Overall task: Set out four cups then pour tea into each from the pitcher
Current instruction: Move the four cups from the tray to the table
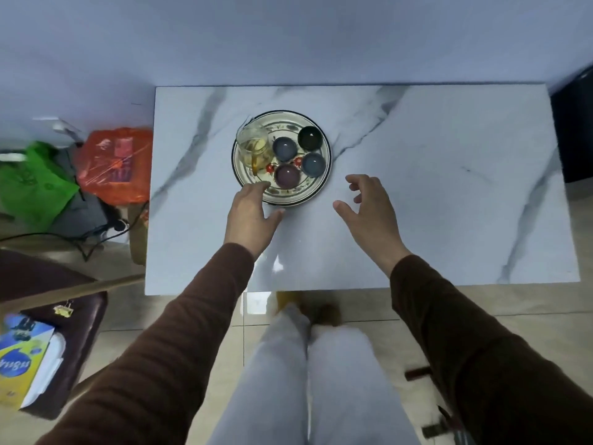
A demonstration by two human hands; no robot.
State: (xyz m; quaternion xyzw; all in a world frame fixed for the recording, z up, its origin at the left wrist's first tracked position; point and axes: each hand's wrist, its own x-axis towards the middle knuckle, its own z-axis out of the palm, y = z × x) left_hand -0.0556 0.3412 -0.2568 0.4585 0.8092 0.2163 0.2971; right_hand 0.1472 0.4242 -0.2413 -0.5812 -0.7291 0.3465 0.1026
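A round patterned plate (290, 197) sits on the white marble table (417, 187). On it stand a glass pitcher (253, 146) with pale yellow tea at the left, and several small cups: a dark green cup (310, 137), two blue-grey cups (284, 148) (313, 164) and a purple cup (287, 176). My left hand (248, 216) hovers at the plate's near-left rim, fingers apart, with a fingertip over the rim. My right hand (370, 208) is open above the table, just right of the plate, holding nothing.
Left of the table on the floor lie an orange bag (117, 165), a green bag (35, 184) and a black cable (90, 236). A dark stool (70, 348) with a tissue box (25, 361) is at the near left. A black object (574, 130) stands at the table's right.
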